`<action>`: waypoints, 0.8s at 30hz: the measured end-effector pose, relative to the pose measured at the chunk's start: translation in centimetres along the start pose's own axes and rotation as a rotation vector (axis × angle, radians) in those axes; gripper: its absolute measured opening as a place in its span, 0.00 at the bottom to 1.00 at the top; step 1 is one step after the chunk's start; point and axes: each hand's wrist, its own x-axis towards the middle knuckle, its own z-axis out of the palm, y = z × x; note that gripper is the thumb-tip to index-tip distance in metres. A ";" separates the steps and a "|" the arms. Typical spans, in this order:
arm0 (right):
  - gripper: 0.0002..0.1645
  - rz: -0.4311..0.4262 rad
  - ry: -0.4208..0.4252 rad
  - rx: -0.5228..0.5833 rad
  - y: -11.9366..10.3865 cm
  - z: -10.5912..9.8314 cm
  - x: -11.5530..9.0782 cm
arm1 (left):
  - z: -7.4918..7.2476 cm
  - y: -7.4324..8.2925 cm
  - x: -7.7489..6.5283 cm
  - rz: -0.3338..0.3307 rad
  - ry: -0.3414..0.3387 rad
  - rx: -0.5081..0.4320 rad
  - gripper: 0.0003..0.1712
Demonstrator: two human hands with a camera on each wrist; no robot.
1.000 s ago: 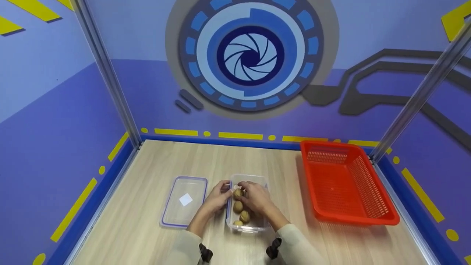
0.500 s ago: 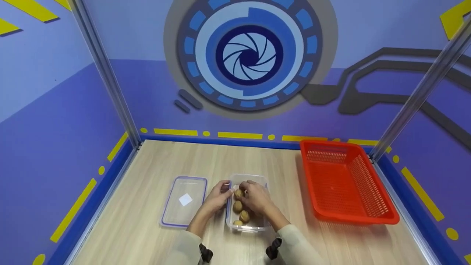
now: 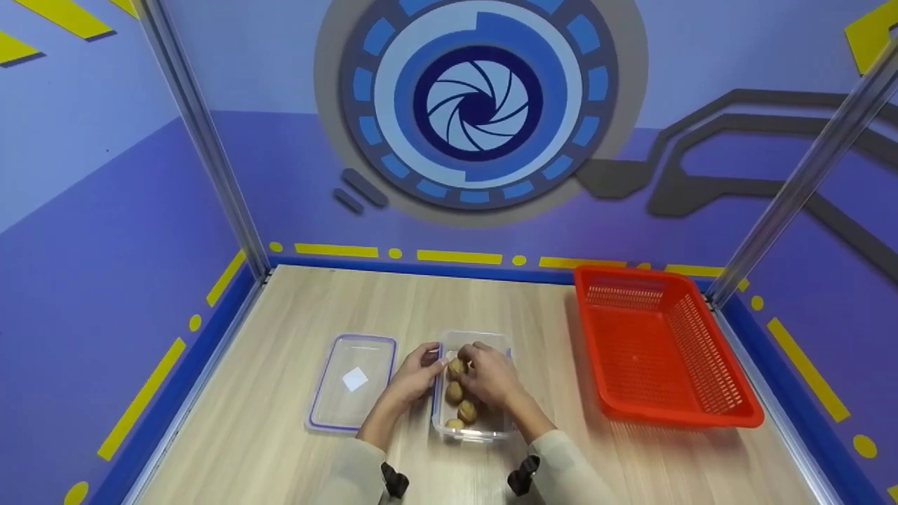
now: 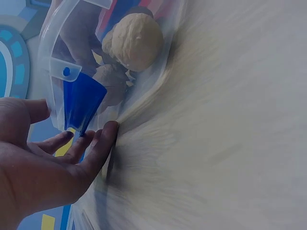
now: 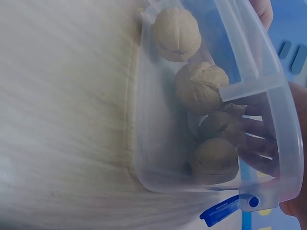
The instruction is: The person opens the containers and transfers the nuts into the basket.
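Note:
A clear plastic container [image 3: 484,436] with blue clips stands on the table. Several walnuts [image 3: 467,412] lie in a row along its left side, and the right wrist view shows walnuts [image 5: 201,88] through the wall. My left hand [image 3: 414,375] holds the container's left wall near the far end, thumb at the rim and fingers outside by a blue clip [image 4: 81,100]. Reaching down inside, my right hand [image 3: 491,375] has its fingers curled around the farthest walnut [image 3: 456,369]; its fingertips are partly hidden in the head view.
The container's lid [image 3: 354,407], blue-edged with a white label [image 3: 355,379], lies flat to the left. A red plastic basket [image 3: 645,351] stands on the right of the wooden table [image 3: 533,308]. Blue panels [image 3: 302,182] and metal posts [image 3: 210,133] enclose the table.
Very little differs. The farthest walnut has shifted slightly to the right under my right fingers, while my left hand stays at the container's wall.

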 end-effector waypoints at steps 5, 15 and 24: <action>0.16 -0.012 0.000 0.016 0.1 -0.1 -0.1 | -0.1 0.2 0.1 -0.026 -0.027 -0.015 0.31; 0.16 -0.023 -0.019 0.043 -0.1 0.2 -0.4 | -0.6 -0.3 0.0 -0.182 -0.072 -0.133 0.36; 0.17 -0.039 -0.020 0.059 0.1 -0.2 -0.3 | -0.8 -0.2 0.5 -0.207 -0.076 -0.149 0.36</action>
